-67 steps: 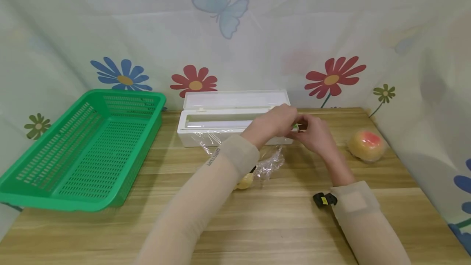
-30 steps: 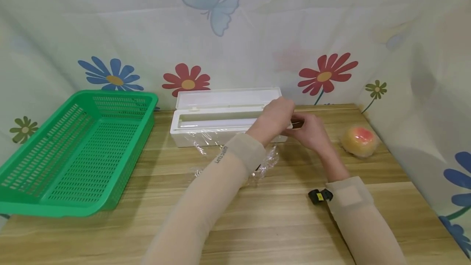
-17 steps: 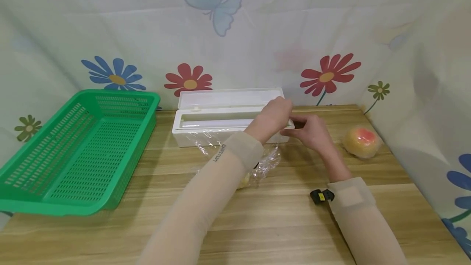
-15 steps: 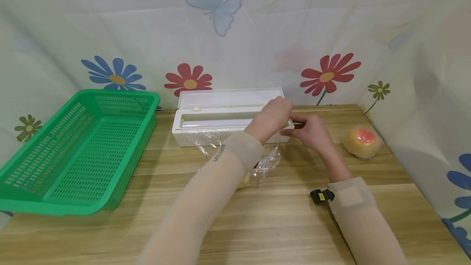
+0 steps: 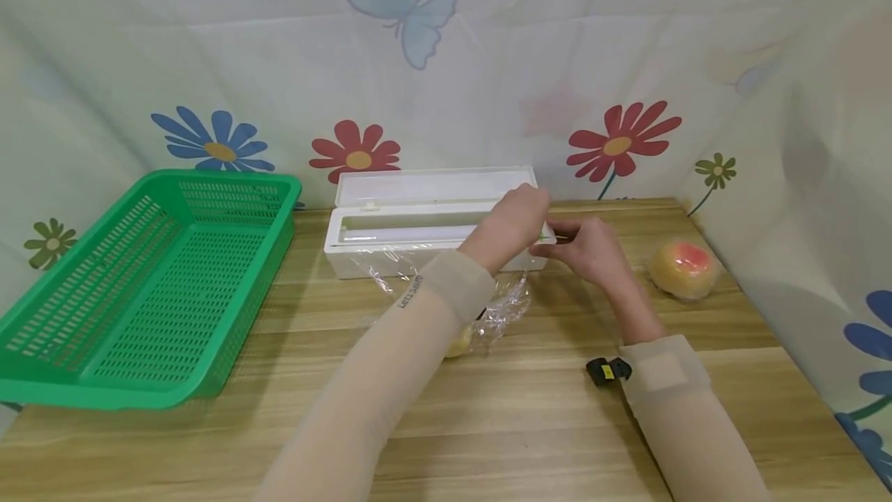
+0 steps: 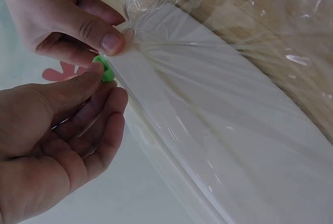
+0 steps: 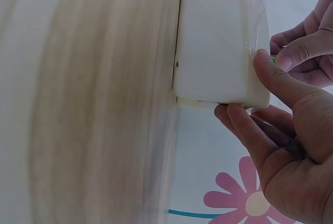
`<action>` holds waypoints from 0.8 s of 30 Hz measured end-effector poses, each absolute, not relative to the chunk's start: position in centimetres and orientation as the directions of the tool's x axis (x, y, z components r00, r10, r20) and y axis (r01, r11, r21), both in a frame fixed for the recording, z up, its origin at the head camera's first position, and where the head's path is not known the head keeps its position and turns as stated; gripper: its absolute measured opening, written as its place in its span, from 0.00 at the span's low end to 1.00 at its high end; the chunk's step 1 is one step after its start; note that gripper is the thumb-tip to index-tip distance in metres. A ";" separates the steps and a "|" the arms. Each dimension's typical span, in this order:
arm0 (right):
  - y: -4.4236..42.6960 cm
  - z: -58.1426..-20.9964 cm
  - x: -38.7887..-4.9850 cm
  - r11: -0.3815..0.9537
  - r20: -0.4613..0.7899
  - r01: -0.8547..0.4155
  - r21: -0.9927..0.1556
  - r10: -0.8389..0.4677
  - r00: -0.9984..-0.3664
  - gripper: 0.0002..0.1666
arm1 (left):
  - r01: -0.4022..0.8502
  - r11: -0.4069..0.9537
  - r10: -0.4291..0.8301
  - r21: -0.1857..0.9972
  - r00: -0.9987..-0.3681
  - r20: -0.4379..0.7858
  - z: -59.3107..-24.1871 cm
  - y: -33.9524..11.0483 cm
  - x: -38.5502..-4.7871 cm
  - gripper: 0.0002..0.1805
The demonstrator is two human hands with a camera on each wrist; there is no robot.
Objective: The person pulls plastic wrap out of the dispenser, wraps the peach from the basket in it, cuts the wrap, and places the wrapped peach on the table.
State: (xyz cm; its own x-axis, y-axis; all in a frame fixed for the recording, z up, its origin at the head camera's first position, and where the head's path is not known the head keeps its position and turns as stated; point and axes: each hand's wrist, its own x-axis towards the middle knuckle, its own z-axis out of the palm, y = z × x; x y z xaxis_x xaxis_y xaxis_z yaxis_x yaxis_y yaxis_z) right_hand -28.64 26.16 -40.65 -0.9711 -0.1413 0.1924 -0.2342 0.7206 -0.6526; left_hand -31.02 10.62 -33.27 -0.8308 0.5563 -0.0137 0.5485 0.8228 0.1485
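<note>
My left hand (image 5: 512, 223) pinches a small green slider (image 6: 108, 72) between thumb and finger at the right end of a white cling film dispenser box (image 5: 379, 260). With thumb on top and fingers at the end face, my right hand (image 5: 588, 250) grips the same end of the box. Clear cling film (image 6: 229, 52) hangs from the box's front edge and lies crumpled on the table. Under or beside this film shows a yellowish round thing (image 5: 460, 343), mostly hidden behind my left forearm. The box lid (image 5: 432, 184) stands raised, showing the white roll (image 5: 411, 234) inside.
A green plastic basket (image 5: 240, 316) stands on the left of the wooden table (image 5: 530, 424). To the right sits a film-wrapped yellow and pink fruit (image 5: 683, 269), its kind unclear. Behind the box hangs a flowered cloth (image 5: 488, 60).
My right hand has moved from the green slider to the end of the box and grips it. My left hand stays at that end, shifting slightly left lately. The head view has shifted a little.
</note>
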 end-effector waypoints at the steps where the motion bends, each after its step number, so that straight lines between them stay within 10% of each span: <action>1: 26.2 -40.7 -28.7 0.719 0.189 -0.231 -0.656 -0.140 -0.972 0.34 | 0.551 0.821 0.559 0.148 -0.829 -0.017 -33.3 10.6 -31.0 0.09; 24: 25.9 -40.1 -28.5 0.719 0.168 -0.230 -0.655 -0.159 -0.973 0.35 | 0.549 0.825 0.557 0.136 -0.830 -0.030 -33.1 8.8 -31.0 0.10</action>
